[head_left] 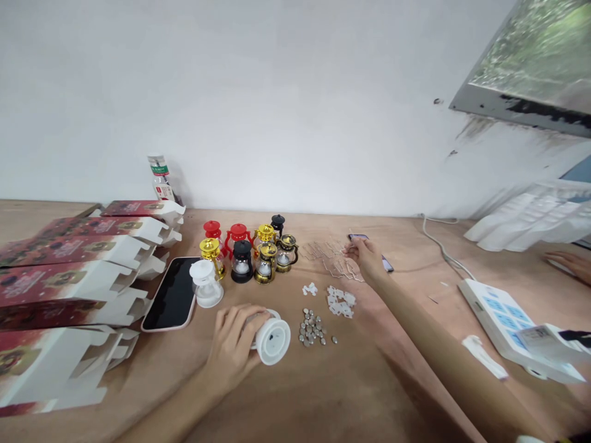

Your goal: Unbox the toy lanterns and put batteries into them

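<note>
My left hand (237, 338) is wrapped around a small white lantern (273, 341), tipped so its round base faces me. My right hand (364, 255) reaches over a spread of thin bent wires (339, 264), thumb and fingers pinched together; what is between them is too small to make out. Silver button cells (313, 327) lie just right of the held lantern. Small white plastic pieces (340, 301) and tinier white bits (310, 288) lie behind the cells. Another white lantern (206, 284) stands upright, close to several red, gold and black lanterns (242, 261).
Red printed boxes (55, 280) with open white flaps line the left. A phone (170, 294) lies beside them; another phone (386, 263) is partly behind my right hand. A bottle (161, 178) stands by the wall. At right are a power strip (501, 314), cable (438, 243) and another person's hand (570, 263).
</note>
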Motion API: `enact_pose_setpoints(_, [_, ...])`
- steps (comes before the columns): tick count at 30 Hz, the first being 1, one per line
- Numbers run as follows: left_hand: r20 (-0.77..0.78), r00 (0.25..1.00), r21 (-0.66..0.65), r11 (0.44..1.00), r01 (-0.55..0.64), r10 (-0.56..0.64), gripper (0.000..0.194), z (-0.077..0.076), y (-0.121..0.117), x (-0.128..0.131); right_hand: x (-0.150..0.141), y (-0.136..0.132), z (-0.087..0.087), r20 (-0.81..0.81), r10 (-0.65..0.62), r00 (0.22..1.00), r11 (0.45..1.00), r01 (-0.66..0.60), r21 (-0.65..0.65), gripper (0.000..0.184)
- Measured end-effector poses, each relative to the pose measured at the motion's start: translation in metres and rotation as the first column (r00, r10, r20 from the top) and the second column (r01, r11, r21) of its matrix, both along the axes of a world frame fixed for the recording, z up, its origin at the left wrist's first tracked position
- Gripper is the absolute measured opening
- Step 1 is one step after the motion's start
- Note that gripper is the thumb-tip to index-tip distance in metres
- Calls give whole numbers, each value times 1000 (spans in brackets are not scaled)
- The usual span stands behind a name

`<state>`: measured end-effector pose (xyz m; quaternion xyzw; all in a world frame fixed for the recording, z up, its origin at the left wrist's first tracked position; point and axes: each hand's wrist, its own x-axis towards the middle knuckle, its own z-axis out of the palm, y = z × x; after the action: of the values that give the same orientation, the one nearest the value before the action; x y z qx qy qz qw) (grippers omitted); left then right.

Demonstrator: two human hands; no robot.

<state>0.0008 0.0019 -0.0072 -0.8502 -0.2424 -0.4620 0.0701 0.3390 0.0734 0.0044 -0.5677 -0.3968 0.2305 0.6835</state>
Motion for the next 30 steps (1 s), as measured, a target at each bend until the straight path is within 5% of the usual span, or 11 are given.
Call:
enact_pose_setpoints(6, [-7,1000,13,1000,-6,7,17,4,0,-1,10,15,-3,-120,-9,993,999,14,46,28])
enact_pose_setpoints(15, [-2,1000,-22,1000,9,-9,19,-4,1,-2,13,15,-22,-66,42,997,999,-40,31,29])
enact_pose_setpoints(30, [-15,1000,1,1000,11,-11,18,2,0,-1,-10,6,6,-56,98,994,991,-92,101,34])
